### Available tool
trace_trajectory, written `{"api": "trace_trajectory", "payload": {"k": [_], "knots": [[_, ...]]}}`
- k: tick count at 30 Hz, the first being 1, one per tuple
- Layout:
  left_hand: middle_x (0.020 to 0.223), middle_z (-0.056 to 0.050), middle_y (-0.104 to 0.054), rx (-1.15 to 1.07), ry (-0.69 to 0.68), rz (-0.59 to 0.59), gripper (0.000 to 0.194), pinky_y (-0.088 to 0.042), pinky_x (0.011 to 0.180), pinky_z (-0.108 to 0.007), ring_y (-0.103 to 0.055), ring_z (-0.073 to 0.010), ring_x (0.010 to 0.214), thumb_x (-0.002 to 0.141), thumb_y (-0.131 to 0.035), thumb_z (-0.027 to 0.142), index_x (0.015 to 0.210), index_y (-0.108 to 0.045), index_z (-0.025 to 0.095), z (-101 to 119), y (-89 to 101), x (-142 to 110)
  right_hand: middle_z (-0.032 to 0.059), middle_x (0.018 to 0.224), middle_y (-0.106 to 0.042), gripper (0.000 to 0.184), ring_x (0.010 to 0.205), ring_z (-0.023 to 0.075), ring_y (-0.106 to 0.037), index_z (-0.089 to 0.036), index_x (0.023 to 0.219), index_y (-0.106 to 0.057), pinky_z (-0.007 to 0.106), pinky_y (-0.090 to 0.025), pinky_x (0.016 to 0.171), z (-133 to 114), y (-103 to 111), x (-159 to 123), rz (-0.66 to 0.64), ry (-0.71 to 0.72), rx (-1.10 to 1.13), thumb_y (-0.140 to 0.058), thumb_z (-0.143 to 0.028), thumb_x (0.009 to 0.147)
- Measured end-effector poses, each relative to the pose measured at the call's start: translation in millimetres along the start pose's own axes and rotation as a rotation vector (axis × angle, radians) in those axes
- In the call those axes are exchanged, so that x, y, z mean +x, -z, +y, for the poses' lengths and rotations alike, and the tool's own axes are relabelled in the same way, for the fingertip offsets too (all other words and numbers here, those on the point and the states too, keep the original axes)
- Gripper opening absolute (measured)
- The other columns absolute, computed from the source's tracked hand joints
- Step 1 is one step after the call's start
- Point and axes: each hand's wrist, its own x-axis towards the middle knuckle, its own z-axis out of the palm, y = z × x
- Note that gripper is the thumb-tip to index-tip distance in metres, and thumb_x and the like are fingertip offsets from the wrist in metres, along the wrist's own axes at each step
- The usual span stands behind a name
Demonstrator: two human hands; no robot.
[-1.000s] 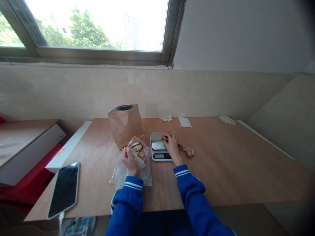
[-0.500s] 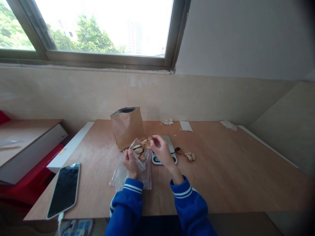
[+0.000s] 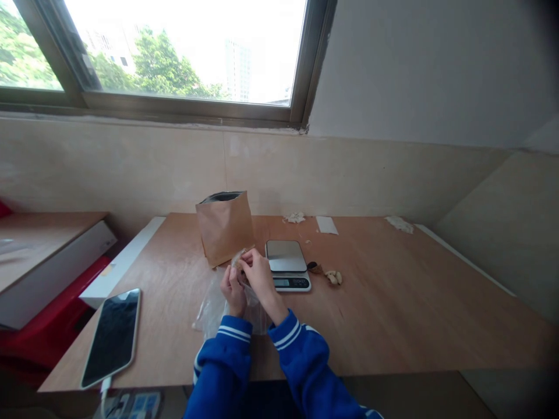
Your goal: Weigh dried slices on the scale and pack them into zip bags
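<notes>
- The clear bag [image 3: 244,273] is being held upright just above the table [image 3: 393,302], near its front edge, with its mouth pinched between the left hand [image 3: 232,291] and right hand [image 3: 258,273].
- Its lower part is trailing crumpled onto the table toward the front edge.
- Its contents are lying hidden behind the fingers.
</notes>
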Motion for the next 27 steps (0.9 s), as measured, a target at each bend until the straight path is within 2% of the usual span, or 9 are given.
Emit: {"api": "trace_trajectory", "payload": {"k": [2,5,7,10,13,15,20,23,27], "knots": [[0.049,0.007,-0.036,0.01,-0.012,-0.011,0.041,-0.024,0.041,-0.023,-0.031,-0.007,0.044,0.084,-0.055,0.048,0.059,-0.041,0.02,-0.9,1.6,-0.3,0.0051,0.077,-0.07,0.013,0.072,0.0181,-0.066,-0.018,0.079,-0.067,0.029,-0.054,0.07,-2.7,5.1,-1.3,-0.075,0.108,-0.08,-0.058,-0.012,0.085],[0.048,0.008,-0.034,-0.022,-0.018,0.078,0.039,-0.022,0.04,-0.023,-0.029,-0.0068,0.041,0.085,-0.052,0.047,0.059,-0.039,0.02,2.4,1.9,0.3,0.0089,0.101,-0.069,0.02,0.099,0.0211,-0.063,-0.02,0.092,-0.072,0.035,-0.052,0.089,-10.1,26.6,-9.5,-0.191,0.309,-0.142,-0.054,-0.013,0.089],[0.046,0.008,-0.032,-0.05,-0.008,0.158,0.038,-0.021,0.039,-0.023,-0.028,-0.0066,0.039,0.086,-0.05,0.046,0.06,-0.037,0.021,7.1,0.6,0.9,0.0092,0.118,-0.063,0.024,0.116,0.0221,-0.055,-0.023,0.108,-0.07,0.04,-0.047,0.1,-12.0,44.6,-20.1,-0.16,0.345,-0.124,-0.052,-0.019,0.092],[0.042,0.009,-0.031,-0.108,0.024,0.193,0.039,-0.019,0.037,-0.022,-0.026,-0.0063,0.034,0.086,-0.048,0.045,0.059,-0.035,0.021,15.6,-2.9,2.0,0.0105,0.135,-0.052,0.04,0.129,0.0241,-0.045,-0.025,0.132,-0.055,0.047,-0.039,0.109,-3.7,60.9,-40.8,-0.024,0.239,-0.081,-0.056,-0.032,0.092],[0.04,0.009,-0.031,-0.229,0.022,0.134,0.042,-0.022,0.036,-0.021,-0.029,-0.0064,0.033,0.085,-0.051,0.044,0.057,-0.03,0.021,25.1,-6.8,2.7,0.0137,0.142,-0.047,0.07,0.134,0.0283,-0.041,-0.022,0.141,-0.045,0.049,-0.038,0.111,10.5,57.5,-58.7,-0.066,0.161,-0.033,-0.071,-0.043,0.08],[0.041,0.009,-0.032,-0.299,0.023,0.076,0.043,-0.024,0.037,-0.02,-0.03,-0.0061,0.034,0.083,-0.054,0.043,0.056,-0.028,0.021,31.6,-9.3,1.9,0.0135,0.141,-0.049,0.064,0.133,0.0277,-0.045,-0.021,0.137,-0.049,0.047,-0.04,0.11,14.6,50.6,-65.2,-0.082,0.145,0.028,-0.07,-0.043,0.081],[0.043,0.009,-0.035,-0.271,0.105,-0.203,0.041,-0.031,0.037,-0.022,-0.036,-0.0081,0.033,0.083,-0.056,0.046,0.058,-0.035,0.022,44.8,-12.9,-7.6,0.0107,0.126,-0.064,0.036,0.121,0.0233,-0.057,-0.021,0.123,-0.062,0.04,-0.047,0.103,3.3,49.5,-64.3,0.088,0.115,0.221,-0.048,-0.04,0.096],[0.052,0.002,-0.049,-0.148,0.003,-0.39,0.037,-0.042,0.048,-0.026,-0.05,-0.0124,0.046,0.089,-0.05,0.046,0.063,-0.049,0.019,47.3,-10.2,-13.2,0.01,0.114,-0.07,0.037,0.112,0.0239,-0.063,-0.02,0.109,-0.068,0.039,-0.048,0.099,5.1,60.8,-60.8,0.205,0.043,0.281,-0.044,-0.045,0.097],[0.079,-0.003,-0.061,0.009,-0.136,-0.193,0.025,-0.048,0.06,-0.026,-0.057,-0.0149,0.069,0.088,-0.056,0.042,0.083,-0.061,0.018,45.4,1.4,-12.3,0.0112,0.1,-0.073,0.047,0.098,0.026,-0.067,-0.016,0.095,-0.069,0.037,-0.052,0.089,30.3,80.0,-58.9,0.431,-0.161,0.405,-0.047,-0.058,0.091]]}}
